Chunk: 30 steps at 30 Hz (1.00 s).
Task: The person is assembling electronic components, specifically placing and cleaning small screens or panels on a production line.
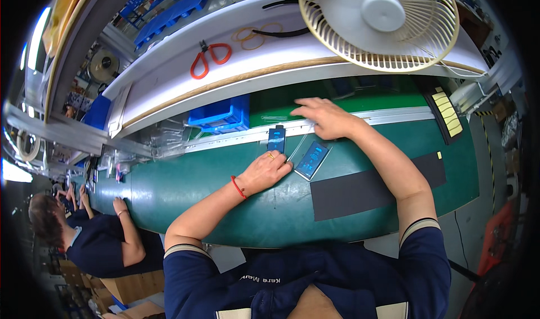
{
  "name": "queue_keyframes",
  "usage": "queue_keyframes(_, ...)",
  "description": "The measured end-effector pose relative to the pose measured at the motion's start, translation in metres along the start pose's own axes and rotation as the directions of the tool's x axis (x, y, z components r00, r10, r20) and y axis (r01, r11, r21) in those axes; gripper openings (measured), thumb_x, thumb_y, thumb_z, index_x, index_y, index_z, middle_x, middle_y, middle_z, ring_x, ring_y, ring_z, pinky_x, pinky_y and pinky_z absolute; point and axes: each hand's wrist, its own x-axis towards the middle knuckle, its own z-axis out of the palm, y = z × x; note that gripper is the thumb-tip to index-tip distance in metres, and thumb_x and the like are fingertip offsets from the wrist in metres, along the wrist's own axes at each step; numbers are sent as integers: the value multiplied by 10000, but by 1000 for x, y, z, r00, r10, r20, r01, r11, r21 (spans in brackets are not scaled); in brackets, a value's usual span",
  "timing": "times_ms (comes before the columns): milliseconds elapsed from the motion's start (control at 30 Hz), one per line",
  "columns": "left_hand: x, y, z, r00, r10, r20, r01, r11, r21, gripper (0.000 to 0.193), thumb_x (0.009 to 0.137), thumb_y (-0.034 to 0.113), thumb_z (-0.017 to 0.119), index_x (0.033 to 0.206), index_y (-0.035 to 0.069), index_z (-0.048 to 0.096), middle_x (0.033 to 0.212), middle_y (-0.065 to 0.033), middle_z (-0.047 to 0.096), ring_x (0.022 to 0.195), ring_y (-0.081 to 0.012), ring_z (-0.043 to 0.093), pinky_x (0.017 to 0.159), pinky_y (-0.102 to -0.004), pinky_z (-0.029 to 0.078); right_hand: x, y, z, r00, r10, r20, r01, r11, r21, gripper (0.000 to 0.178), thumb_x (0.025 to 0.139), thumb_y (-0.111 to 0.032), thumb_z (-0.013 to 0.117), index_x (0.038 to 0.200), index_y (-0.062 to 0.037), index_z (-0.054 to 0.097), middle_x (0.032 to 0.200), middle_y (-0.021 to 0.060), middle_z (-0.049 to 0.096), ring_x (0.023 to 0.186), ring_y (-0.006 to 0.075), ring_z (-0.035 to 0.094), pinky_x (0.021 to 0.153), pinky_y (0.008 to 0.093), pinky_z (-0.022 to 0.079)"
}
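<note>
My left hand [265, 169], with a red cord at its wrist, has its fingers bent over the lower end of a smartphone-shaped panel [276, 138] with a dark blue face. That panel lies upright in view by the metal rail. A second panel [313, 160] of the same kind, pale-edged and tilted, rests on the green table just right of my left fingers. Above it, my right hand [328, 118] reaches leftward over the rail, fingers stretched and apart, with nothing seen in them. Thin clear strips [275, 118] lie near its fingertips.
A black mat [354, 196] lies under my right forearm. Behind the metal rail [382, 116] stands a blue bin [222, 115]; clear plastic sleeves [171, 134] lie left of it. The shelf holds red-handled scissors [208, 59] and a fan [382, 18]. A co-worker [101, 240] sits at left.
</note>
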Motion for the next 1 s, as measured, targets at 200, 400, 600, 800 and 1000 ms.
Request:
queue_keyframes(200, -24, 5, -10, 989, -134, 56, 135, 991, -5, 199, 793, 101, 609, 986, 53, 609, 1007, -119, 573, 975, -283, 568, 876, -383, 474, 39, -13, 32, 968, -139, 207, 155, 986, -64, 538, 731, -59, 598, 1266, -115, 601, 1442, 157, 458, 1406, 314, 319, 1100, 468, 297)
queue_keyframes(400, -27, 5, -12, 951, -298, -86, 294, 954, -64, 181, 815, 175, 657, 940, 47, 636, 1031, -152, 594, 1044, -320, 560, 938, -423, 434, 5, -3, 23, 984, -171, 51, 176, 977, -117, 255, 758, -83, 628, 997, -18, 689, 1243, 146, 591, 1257, 314, 476, 1044, 423, 368)
queue_keyframes(600, -18, -29, 0, 947, -299, -120, 290, 953, -93, 221, 770, 18, 617, 988, 25, 656, 1157, -142, 618, 1154, -320, 549, 992, -428, 442, -14, -15, 27, 971, -119, -207, 61, 962, -265, 75, 685, -37, 662, 739, 13, 651, 946, 120, 579, 961, 288, 536, 880, 390, 439)
queue_keyframes(800, -16, -30, 1, 877, -430, -213, 408, 902, -138, 238, 774, -29, 602, 984, 42, 691, 1135, -135, 639, 1156, -356, 551, 994, -436, 438, -13, -35, 33, 979, -62, -192, 15, 972, -234, 66, 594, -59, 654, 605, -14, 607, 938, 111, 540, 964, 285, 504, 917, 402, 385)
queue_keyframes(1000, -29, 50, -2, 500, -787, -361, 737, 606, -299, 312, 835, 131, 659, 1125, 18, 643, 1241, -215, 549, 1189, -383, 485, 1005, -461, 394, -25, -94, 62, 934, 208, -290, -280, 930, -237, 182, 550, -143, 679, 640, 14, 661, 943, 125, 534, 976, 283, 486, 914, 412, 350)
